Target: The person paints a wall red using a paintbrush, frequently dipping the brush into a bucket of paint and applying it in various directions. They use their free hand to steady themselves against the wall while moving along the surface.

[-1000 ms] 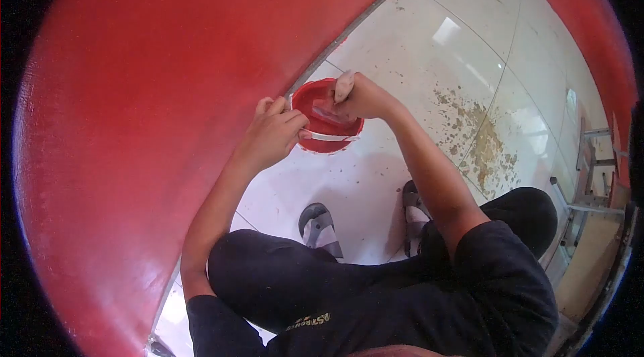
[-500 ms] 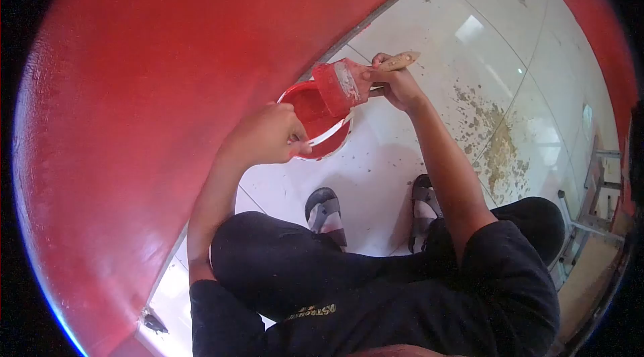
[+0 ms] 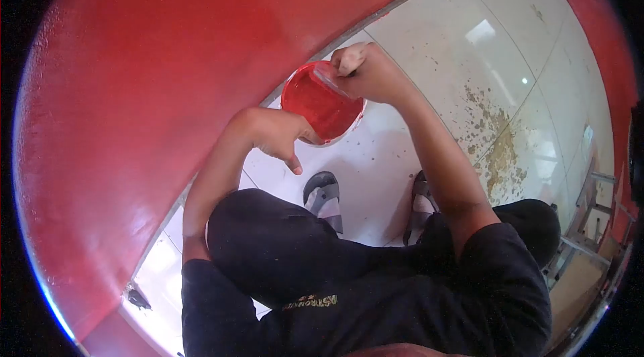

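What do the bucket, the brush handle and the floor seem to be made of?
Bucket: probably plastic; its thin, pale rim looks smooth under red smears.
Brush handle: likely wood, judging by its dull, pale tan surface.
Floor: apparently glazed tile, with straight joints and glossy reflections.

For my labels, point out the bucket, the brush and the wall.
Bucket (image 3: 355, 124): head view, on its lower right rim.
Brush (image 3: 351, 59): head view, on its handle.
Wall (image 3: 147, 89): head view, on its red face.

Glare spots the tiled floor (image 3: 456, 55), and lens distortion bows the red wall (image 3: 154, 82) near black corners.
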Demonstrator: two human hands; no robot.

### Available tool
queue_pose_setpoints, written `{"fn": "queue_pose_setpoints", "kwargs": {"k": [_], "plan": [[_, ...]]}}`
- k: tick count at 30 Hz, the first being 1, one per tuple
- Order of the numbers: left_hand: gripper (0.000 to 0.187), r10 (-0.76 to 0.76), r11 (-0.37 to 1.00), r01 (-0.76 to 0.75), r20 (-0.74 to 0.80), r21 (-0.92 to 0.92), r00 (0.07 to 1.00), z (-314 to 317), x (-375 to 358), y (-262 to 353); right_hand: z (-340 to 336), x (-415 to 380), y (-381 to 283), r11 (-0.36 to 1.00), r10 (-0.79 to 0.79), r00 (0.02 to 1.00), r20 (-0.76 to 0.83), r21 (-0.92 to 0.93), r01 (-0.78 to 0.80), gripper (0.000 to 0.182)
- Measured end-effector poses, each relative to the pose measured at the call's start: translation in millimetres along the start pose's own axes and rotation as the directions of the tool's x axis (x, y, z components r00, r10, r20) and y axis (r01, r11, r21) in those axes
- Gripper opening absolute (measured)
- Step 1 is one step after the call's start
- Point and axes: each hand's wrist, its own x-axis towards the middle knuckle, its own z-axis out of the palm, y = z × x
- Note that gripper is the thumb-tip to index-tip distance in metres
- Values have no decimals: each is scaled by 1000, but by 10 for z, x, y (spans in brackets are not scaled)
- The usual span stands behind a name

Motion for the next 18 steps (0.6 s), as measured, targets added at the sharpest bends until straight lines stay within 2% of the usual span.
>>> {"fn": "queue_pose_setpoints", "kwargs": {"k": [2,4,5,7,11,13,14,16,17,18], "plan": [[76,28,1000,-28,12,5,1000,57,37,-109,140,12,1,999,-10,1000,-11,-37,10,13],[81,132,989,-127,-71,77,989,93,29,-147,239,19,24,965,171,982,84,-215,-150,11],[81,130,990,-125,-72,71,989,110,22,-171,291,17,38,966,172,981,89,-213,-150,11],[85,33,999,-31,-37,35,999,84,-23,-76,383,5,91,970,84,996,11,-228,-80,31],[87,86,996,-86,-63,0,994,147,-9,-207,471,9,221,970,42,998,44,-240,-31,33],[87,86,996,-87,-58,-4,995,141,-21,-197,476,22,170,933,155,988,7,-329,-144,33],[87,90,996,-91,-56,-3,994,131,-24,-194,454,36,161,932,158,987,5,-332,-148,33],[83,66,998,-66,-65,7,996,101,-64,-178,397,70,151,936,253,961,115,-280,-213,21],[83,71,997,-71,-65,12,995,81,-112,-167,388,56,142,934,254,961,110,-285,-214,21],[80,62,998,-64,-139,-11,988,47,-194,-142,367,41,106,936,250,965,77,-274,-220,24]]}}
